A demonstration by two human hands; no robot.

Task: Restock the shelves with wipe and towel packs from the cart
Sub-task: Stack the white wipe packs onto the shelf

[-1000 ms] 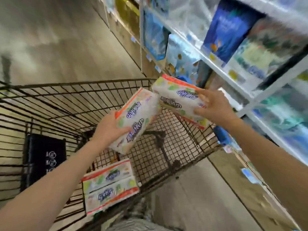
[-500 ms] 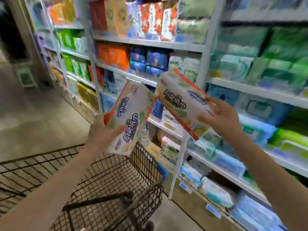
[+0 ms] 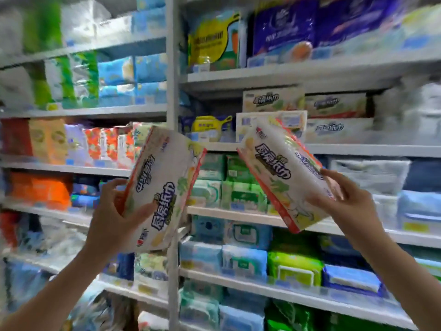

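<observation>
Head view, the only one: both hands up in front of the shelving, each wrapped around one kitchen towel pack. Left hand grips the left towel pack from its lower left edge, thumb across the front, pack tilted with its top leaning right. Right hand holds the right towel pack at its lower right end, top leaning left; the two packs are apart, not touching. Neither pack is on a shelf yet. Matching stocked towel packs sit stacked on the shelf above and just beyond the right hand, so that reads as the target slot; looks like room on top or in front, blur makes it hard to tell. Cart is out of frame, so remaining stock can't be judged. Status: two packs in transit, placement pending, at least these two left to seat.
</observation>
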